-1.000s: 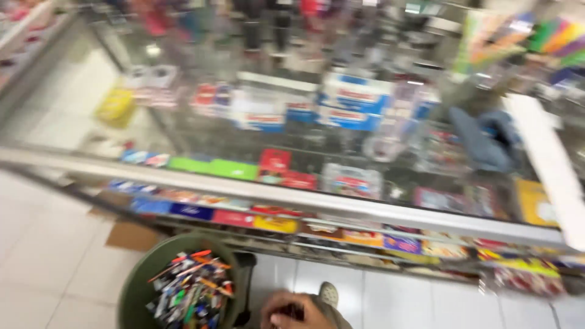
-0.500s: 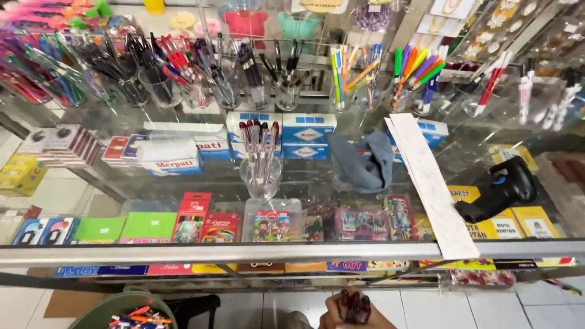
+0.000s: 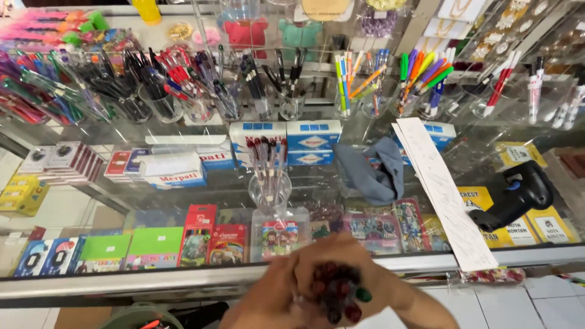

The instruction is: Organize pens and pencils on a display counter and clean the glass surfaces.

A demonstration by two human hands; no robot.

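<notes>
Both hands have come up higher since half a second ago, and now they sit close to the glass counter (image 3: 91, 283) with much more of them showing. In the older picture only a bit of them peeked in at the bottom.

The left hand (image 3: 271, 298) and the right hand (image 3: 372, 286) are pressed together and closed around a bunch of pens (image 3: 335, 292). The pen caps look dark red, and one is green. The bunch is blurry, so I cannot count the pens.

Just past the hands, on top of the counter, stands a clear cup (image 3: 269, 190) with a few pens of the same kind in it. A blue cloth (image 3: 373, 169) lies past the right hand. A long white paper strip (image 3: 442, 195) and a black scanner (image 3: 515, 196) are farther out on that side.

It looks like the pens are being gathered and carried. I think the next move needs a steady lift and a tight hold, so none slip out.
</notes>
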